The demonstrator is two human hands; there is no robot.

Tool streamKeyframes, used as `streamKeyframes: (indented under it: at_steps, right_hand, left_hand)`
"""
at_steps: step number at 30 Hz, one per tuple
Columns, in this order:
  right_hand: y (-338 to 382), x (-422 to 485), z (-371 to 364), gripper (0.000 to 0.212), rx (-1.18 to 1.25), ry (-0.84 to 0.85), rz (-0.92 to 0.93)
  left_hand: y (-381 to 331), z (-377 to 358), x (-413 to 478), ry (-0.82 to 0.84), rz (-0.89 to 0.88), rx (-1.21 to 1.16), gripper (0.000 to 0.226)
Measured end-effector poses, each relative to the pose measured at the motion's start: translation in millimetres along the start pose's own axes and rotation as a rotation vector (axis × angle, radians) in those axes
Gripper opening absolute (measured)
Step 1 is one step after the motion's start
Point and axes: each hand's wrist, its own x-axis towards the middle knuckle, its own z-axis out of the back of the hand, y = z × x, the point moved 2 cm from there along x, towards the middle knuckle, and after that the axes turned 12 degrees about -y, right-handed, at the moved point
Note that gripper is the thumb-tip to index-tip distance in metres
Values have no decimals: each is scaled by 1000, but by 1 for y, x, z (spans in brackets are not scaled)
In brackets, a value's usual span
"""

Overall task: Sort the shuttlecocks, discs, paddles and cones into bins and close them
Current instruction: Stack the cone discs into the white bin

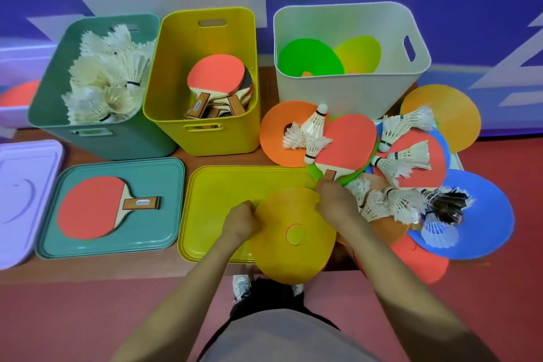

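Note:
My left hand (241,221) grips the left edge of a yellow-orange disc (289,236) held over the yellow lid (223,200). My right hand (335,200) grips the handle of a red paddle (349,144) that lies on the pile at the right. That pile mixes orange, blue and red discs with several shuttlecocks (402,161). Behind stand a teal bin (97,132) full of shuttlecocks, a yellow bin (205,132) with paddles, and a white bin (349,91) with green and yellow discs. Another red paddle (94,207) lies on the teal lid (164,232).
A lilac lid (26,194) lies at the far left on the wooden bench. The bench's front edge runs just below the lids, with red floor and my shoes (244,285) beneath. A purple wall stands close behind the bins.

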Motion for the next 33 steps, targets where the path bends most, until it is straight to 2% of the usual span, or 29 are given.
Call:
streamKeyframes:
  at_steps: [3,7,10,12,15,20,24,28,31,33]
  right_hand:
    - [-1,0,4,10,98,-77,-15]
    - [5,5,13,18,174,-218,1]
    - [12,9,22,20,242,-364,52]
    - [13,12,27,21,304,-473,98]
    - [12,16,37,19,435,-613,153]
    - [10,17,62,20,612,-842,153]
    - [6,32,84,19,685,-920,81]
    - [-1,49,116,19,644,-974,73]
    - [-12,61,141,18,679,-1042,81]
    - [-19,71,156,19,662,-1096,22]
  left_hand:
    - [4,8,1,-102,2,-176,32]
    - [4,28,6,-290,-109,-222,26]
    - [-3,39,7,-360,-202,-287,20]
    - [-5,44,9,-349,-187,-364,23]
    - [-3,46,10,-238,-117,-490,22]
    - [-23,65,4,-293,-264,-549,15]
    - [-50,89,7,-309,-378,-516,44]
    - [-62,108,12,-476,-319,-493,38]
    - [-71,121,10,-620,-349,-435,33]
    - [-79,130,11,-692,-365,-411,35]
